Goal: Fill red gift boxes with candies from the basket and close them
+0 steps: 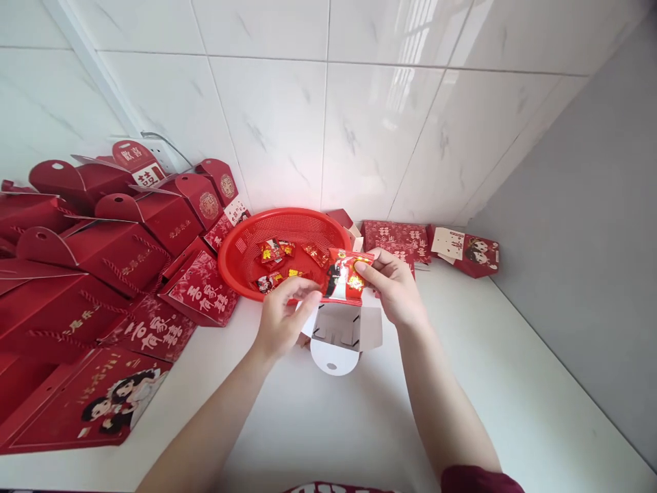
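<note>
A red snack packet (343, 277) with a picture of a couple and gold lettering is held up over an open box. My right hand (395, 284) pinches its right side between thumb and fingers. At the packet's left edge is my left hand (287, 311), thumb and fingers apart and curved; whether they touch the packet is hard to tell. Below, the small gift box (336, 356) stands with its white flaps spread and its pale inside showing. Just behind my left hand sits a red plastic basket (230, 263) with several similar packets (277, 252) inside.
Many red gift boxes (179, 212) with rope handles crowd the left side of the white table (513, 383). More red boxes (395, 236) lie along the tiled wall (267, 123), one box (477, 255) near the grey panel (580, 226) at right.
</note>
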Motion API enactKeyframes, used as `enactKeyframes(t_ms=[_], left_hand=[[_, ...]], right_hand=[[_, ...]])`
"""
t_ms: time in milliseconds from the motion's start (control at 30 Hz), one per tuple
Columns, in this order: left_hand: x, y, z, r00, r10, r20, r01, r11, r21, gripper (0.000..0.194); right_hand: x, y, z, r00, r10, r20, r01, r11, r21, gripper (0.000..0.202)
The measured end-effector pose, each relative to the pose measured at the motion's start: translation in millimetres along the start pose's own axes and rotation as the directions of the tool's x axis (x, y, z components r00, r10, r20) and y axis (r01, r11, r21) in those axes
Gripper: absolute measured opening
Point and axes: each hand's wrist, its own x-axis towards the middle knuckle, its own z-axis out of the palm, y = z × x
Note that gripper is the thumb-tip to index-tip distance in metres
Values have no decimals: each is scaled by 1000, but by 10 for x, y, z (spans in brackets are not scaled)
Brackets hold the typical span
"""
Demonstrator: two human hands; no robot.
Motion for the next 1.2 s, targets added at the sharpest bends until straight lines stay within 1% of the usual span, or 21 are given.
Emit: enactKeyframes(t_ms=[67,133,167,233,300,367,400,500,533,600,633,700,767,867,933,1033,1133,1200], left_hand=[[129,149,26,995,-7,96,0,997,72,25],[227,234,65,990,-24,136,9,994,108,26],[265,246,83,990,-27,138,14,996,94,27],[324,216,106,990,-25,137,24,1000,10,27],[368,134,110,991,-24,130,36,996,-84,25],[398,39,99,993,-32,114,47,991,-129,24],[408,-4,92,994,-36,102,50,990,-135,23],[423,-93,76,997,-30,68,39,990,-138,23],[424,-107,76,998,-21,58,29,990,-137,22],[426,-119,81,999,-5,48,11,990,-139,21],[427,-119,86,999,-2,46,8,990,-141,20],[435,-114,92,999,-19,51,27,987,-157,18],[451,-111,89,994,-74,80,89,977,-194,18],[478,-117,64,975,-163,151,195,953,-233,21],[489,-121,47,965,-188,180,227,949,-221,21],[482,-106,45,955,-187,232,244,938,-247,20],[460,-78,70,946,-161,280,260,894,-364,20],[446,-70,89,947,-159,278,271,862,-428,19]], right_hand=[[-24,-23,18,998,-25,-52,24,1000,-4,24],[-25,-33,40,994,-49,-95,50,999,8,26],[-24,-37,48,993,-56,-100,58,998,16,25],[-23,-49,58,997,-51,-61,53,998,19,24],[-22,-61,57,999,-19,41,19,1000,-1,24],[-12,-63,50,992,31,125,-25,998,-54,27],[-2,-57,46,989,63,135,-52,995,-84,29],[43,-12,40,982,156,106,-138,978,-158,37],[59,8,41,977,177,116,-156,974,-166,37],[84,50,49,965,191,181,-158,970,-184,36],[92,68,56,959,185,214,-143,969,-201,36],[101,100,73,956,159,245,-99,965,-242,35],[104,124,90,962,128,241,-64,963,-260,32],[109,144,105,971,91,220,-42,975,-218,28],[113,148,105,975,72,210,-31,981,-193,26],[114,142,98,978,57,200,-25,987,-160,23],[109,128,106,983,32,183,-8,992,-128,21],[103,117,124,983,15,182,6,993,-119,20]])
